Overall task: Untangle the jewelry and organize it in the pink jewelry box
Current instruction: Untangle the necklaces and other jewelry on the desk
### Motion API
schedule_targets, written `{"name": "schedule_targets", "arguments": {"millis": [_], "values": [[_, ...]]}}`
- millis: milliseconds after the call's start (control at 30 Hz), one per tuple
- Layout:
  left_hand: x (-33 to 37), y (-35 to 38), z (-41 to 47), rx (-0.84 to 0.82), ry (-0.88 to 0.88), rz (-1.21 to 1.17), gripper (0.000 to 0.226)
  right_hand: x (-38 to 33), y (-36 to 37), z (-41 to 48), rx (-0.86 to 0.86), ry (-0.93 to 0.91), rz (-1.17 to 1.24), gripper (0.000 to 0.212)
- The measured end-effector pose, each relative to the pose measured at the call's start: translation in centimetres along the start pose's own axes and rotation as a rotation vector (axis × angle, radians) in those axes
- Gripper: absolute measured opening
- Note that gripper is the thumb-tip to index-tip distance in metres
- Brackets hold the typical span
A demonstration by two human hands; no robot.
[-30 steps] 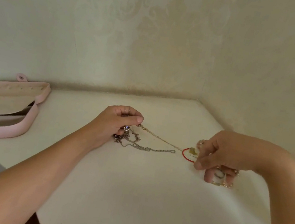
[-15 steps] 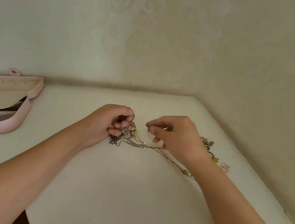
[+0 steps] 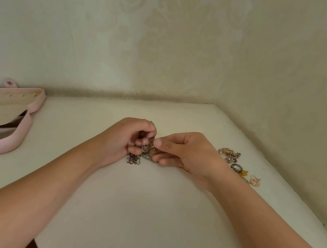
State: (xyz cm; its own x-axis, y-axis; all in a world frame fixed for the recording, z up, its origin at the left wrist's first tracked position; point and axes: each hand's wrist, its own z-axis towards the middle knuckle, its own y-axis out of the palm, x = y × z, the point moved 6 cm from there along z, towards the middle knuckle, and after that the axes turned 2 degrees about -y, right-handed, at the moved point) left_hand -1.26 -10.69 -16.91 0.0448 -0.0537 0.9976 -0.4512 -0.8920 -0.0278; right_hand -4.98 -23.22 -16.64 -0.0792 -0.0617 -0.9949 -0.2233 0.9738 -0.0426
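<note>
Cream tabletop (image 3: 142, 217) fills the near view, with both forearms reaching in across it. At mid-table the left hand (image 3: 122, 138) curls its fingers around a tangle of chains (image 3: 138, 159), one pendant trailing onto the surface. From the right, the right hand (image 3: 188, 154) pinches the same tangle between thumb and forefinger. Loose beaded pieces (image 3: 229, 155) and pink earrings (image 3: 255, 181) lie just right of that hand. At far left the pink jewelry box (image 3: 22, 132) sits open, well apart. Patterned wallpaper (image 3: 170, 49) rises behind.

Head-worn wide view, forward and down, close over hands (image 3: 122, 138) (image 3: 188, 153)
</note>
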Motion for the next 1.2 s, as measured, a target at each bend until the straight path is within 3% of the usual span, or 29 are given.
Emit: {"name": "schedule_targets", "arguments": {"millis": [167, 433, 667, 767, 1033, 1200], "values": [[0.0, 0.3, -0.2, -0.030, 0.017, 0.023, 0.022, -0.1, -0.2, -0.2, 0.025, 0.010, -0.081, 0.001], [0.1, 0.5, -0.4, -0.031, 0.044, 0.059, 0.022, -0.2, 0.2, -0.1, 0.059, -0.023, -0.268, 0.010], [-0.1, 0.4, -0.3, -0.027, 0.059, 0.152, 0.006, -0.7, -0.6, 0.0, 0.091, -0.078, -0.147, 0.008], [-0.1, 0.4, -0.4, -0.036, 0.072, 0.186, 0.014, -1.1, -0.9, -0.1, 0.134, -0.139, -0.132, 0.015], [-0.1, 0.3, -0.1, 0.019, 0.073, 0.120, 0.012, -1.9, -0.6, -0.2, 0.207, -0.220, -0.408, 0.010], [0.0, 0.5, -0.1, 0.012, 0.084, 0.152, 0.013, -1.4, 0.0, 0.1, 0.164, -0.185, -0.264, 0.017]]}}
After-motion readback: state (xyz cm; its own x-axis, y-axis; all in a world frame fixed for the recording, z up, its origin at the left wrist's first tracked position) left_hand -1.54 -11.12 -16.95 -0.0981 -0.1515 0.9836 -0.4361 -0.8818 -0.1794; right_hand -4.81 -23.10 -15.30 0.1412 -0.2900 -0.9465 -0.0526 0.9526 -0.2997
